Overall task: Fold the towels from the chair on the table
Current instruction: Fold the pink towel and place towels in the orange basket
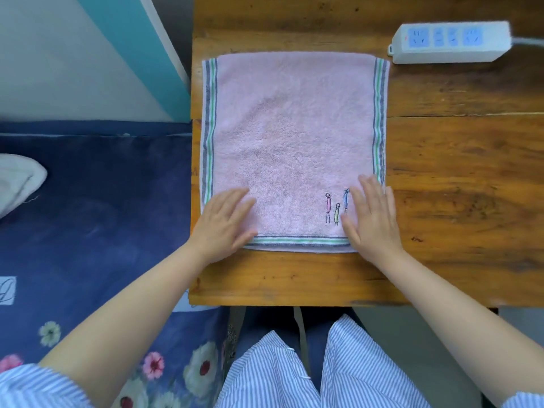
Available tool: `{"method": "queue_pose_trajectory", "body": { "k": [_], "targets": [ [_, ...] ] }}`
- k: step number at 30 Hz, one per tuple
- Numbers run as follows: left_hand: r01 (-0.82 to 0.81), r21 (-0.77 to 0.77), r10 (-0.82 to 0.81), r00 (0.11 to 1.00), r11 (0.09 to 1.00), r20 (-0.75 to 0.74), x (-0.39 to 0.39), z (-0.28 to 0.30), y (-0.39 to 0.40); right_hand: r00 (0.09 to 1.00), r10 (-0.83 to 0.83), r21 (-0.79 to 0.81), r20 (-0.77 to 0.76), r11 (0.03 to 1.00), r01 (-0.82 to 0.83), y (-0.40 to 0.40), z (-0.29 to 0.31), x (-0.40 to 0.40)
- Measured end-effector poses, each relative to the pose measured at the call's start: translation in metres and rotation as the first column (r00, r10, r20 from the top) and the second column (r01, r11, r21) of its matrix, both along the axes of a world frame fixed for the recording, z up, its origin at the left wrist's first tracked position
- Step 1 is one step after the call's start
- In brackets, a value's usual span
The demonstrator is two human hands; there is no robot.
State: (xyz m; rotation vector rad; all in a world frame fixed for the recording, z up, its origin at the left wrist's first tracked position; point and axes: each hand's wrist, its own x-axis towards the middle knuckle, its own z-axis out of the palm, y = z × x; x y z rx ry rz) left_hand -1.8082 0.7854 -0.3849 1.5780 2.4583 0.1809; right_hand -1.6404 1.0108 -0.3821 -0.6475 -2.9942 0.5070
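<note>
A pink towel (294,136) with green and grey striped borders and small embroidered figures lies spread flat on the wooden table (456,172). My left hand (226,222) rests palm down on its near left corner, fingers apart. On the near right corner my right hand (372,216) lies flat beside the embroidered figures. Neither hand grips the cloth. A white towel (17,181) lies at the far left on the dark blue surface.
A white power strip (450,41) with blue sockets sits at the table's far right, its cable leading off right. To the left is a dark blue floral fabric (97,219). The table's near edge runs just in front of my striped clothing.
</note>
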Motion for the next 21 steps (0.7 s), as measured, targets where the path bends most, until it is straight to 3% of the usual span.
{"method": "queue_pose_trajectory", "body": {
  "k": [2,5,14,21],
  "targets": [
    [0.102,0.051,-0.103,0.995,0.993,0.01,0.01,0.001,-0.007,0.983,0.151,0.098,-0.102,0.985,-0.141,-0.013,0.001,0.014],
    [0.166,-0.001,-0.166,0.986,0.986,0.01,0.015,0.0,-0.016,0.957,0.282,0.115,-0.067,0.955,-0.273,-0.021,0.002,0.033],
    [0.227,-0.037,-0.228,0.973,0.973,-0.026,0.012,0.004,-0.02,0.982,0.187,0.108,0.023,0.976,-0.189,-0.01,0.007,0.036],
    [0.273,0.161,-0.238,0.949,0.948,-0.204,0.008,-0.005,-0.032,0.951,0.307,0.249,-0.026,0.924,-0.291,0.001,0.015,0.032]
  ]
}}
